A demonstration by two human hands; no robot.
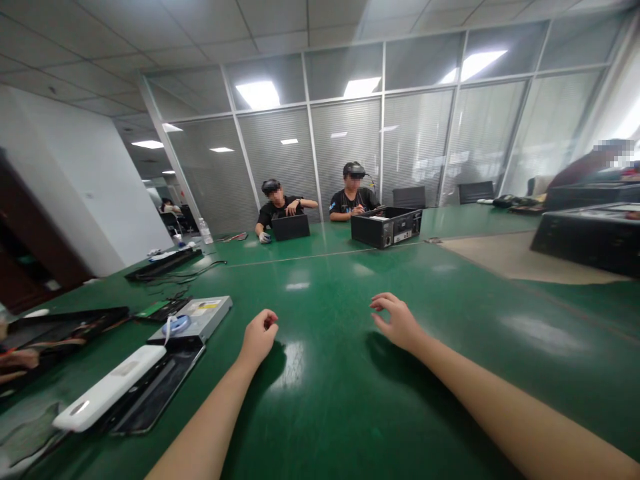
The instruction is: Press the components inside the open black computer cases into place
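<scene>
Forearms point(205, 417) extend over the green tabletop point(320, 407). Loosely curled, the left hand point(261, 333) looks empty, as does the right hand point(395, 321), thumb and fingers apart. Left is nearer the silver drive-like unit point(210, 320), between its 9 and 10 o'clock, long axis roughly 7-to-1.

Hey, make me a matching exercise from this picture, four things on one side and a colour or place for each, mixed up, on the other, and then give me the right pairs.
Column one
1. Table
2. Left hand
3. Metal box
4. Right hand

Column two
A. Above the table, on the side farther from the metal box
B. Silver-grey, with a yellow label
C. Green
D. Above the table, on the side nearer the metal box

Right pairs: 1-C, 2-D, 3-B, 4-A
</scene>
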